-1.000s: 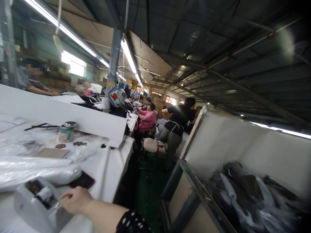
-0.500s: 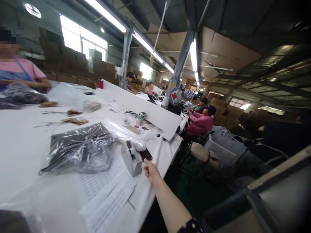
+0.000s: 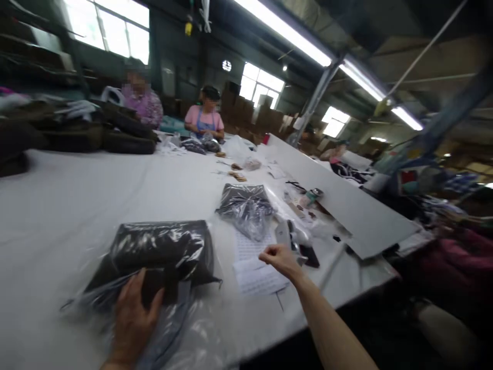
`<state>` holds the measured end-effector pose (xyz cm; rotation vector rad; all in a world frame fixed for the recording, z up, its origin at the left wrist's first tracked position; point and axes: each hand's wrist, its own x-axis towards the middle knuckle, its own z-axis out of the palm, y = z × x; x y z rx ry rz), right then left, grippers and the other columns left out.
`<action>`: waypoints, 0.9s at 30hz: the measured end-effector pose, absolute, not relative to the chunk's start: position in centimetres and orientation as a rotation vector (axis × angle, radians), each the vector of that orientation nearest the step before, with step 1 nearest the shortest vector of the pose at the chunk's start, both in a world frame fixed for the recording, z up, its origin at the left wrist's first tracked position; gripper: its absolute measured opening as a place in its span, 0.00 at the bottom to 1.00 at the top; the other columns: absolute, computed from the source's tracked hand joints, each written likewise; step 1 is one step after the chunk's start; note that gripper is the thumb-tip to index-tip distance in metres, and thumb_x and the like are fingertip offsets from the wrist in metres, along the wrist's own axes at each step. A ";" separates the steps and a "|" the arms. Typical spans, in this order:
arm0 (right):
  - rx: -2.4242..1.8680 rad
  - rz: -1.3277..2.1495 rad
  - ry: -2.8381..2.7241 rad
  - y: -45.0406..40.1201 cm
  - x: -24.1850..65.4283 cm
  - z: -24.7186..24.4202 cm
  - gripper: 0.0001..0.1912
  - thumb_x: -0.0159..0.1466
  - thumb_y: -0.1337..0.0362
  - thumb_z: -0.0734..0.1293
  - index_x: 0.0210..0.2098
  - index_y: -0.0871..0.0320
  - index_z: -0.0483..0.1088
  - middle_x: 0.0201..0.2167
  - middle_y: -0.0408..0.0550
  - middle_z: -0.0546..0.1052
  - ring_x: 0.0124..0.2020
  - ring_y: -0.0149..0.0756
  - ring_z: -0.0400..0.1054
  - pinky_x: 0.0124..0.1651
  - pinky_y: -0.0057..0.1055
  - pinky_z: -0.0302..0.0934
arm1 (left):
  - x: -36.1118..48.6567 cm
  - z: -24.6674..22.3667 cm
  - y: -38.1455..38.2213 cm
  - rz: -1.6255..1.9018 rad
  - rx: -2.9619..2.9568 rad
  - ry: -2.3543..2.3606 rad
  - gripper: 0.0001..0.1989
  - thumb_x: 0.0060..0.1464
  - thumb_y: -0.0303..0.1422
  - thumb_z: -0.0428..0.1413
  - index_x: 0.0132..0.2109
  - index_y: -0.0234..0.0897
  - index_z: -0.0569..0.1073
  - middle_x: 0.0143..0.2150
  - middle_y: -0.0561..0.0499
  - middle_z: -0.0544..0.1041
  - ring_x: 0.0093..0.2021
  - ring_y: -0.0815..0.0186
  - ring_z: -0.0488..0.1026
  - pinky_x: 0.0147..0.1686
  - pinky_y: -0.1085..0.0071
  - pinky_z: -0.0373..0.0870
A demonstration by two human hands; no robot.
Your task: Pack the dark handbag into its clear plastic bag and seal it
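Note:
My left hand [image 3: 134, 311] lies with thumb and fingers apart on a clear plastic bag holding a dark folded fabric item [image 3: 164, 244]. The near end of the bag is loose and crumpled under the palm. My right hand [image 3: 280, 259] is raised over the table beside the grey tape dispenser [image 3: 284, 234], its fingers pinched together. Whatever is in that pinch, if anything, is too small and blurred to make out. Behind the dispenser lies a flat dark object [image 3: 310, 256] resembling a phone. Printed sheets [image 3: 258, 280] lie below the right hand.
Another bagged dark item [image 3: 246, 200] lies farther back on the white table [image 3: 96, 190]. A long white board [image 3: 346, 200] borders the right side, near a small jar [image 3: 311, 197]. Dark bundles [image 3: 127, 136] are piled at far left. Co-workers sit beyond, including one in pink [image 3: 204, 118].
The view has swung left, bringing my left hand and the nearer bag into sight. My right hand has moved from beyond the tape dispenser to its near left side, over the sheets.

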<state>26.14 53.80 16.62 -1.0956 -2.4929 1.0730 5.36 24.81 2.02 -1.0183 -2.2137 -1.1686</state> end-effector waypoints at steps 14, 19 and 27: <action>0.080 -0.058 -3.270 36.9 0.8 17.1 0.14 0.45 0.59 0.75 0.26 0.61 0.74 0.26 0.57 0.77 0.31 0.51 0.71 0.32 0.42 0.63 | 5.5 1.2 23.1 -1.261 -0.911 -2.177 0.33 0.58 0.38 0.49 0.66 0.40 0.45 0.58 0.40 0.63 0.59 0.51 0.60 0.56 0.50 0.62; -0.313 -0.111 -3.020 44.2 7.8 19.3 0.22 0.57 0.59 0.68 0.49 0.61 0.68 0.41 0.60 0.75 0.47 0.50 0.66 0.47 0.44 0.62 | 5.3 1.4 23.0 -1.120 -1.063 -2.176 0.28 0.59 0.35 0.48 0.65 0.42 0.51 0.60 0.42 0.62 0.61 0.50 0.57 0.58 0.48 0.57; 0.293 -0.059 -2.961 45.3 27.1 4.9 0.29 0.61 0.69 0.61 0.55 0.29 0.58 0.59 0.36 0.64 0.64 0.43 0.48 0.64 0.49 0.42 | 2.5 1.7 23.6 -1.081 -1.247 -2.161 0.26 0.60 0.37 0.46 0.63 0.35 0.55 0.61 0.37 0.59 0.63 0.49 0.54 0.59 0.48 0.54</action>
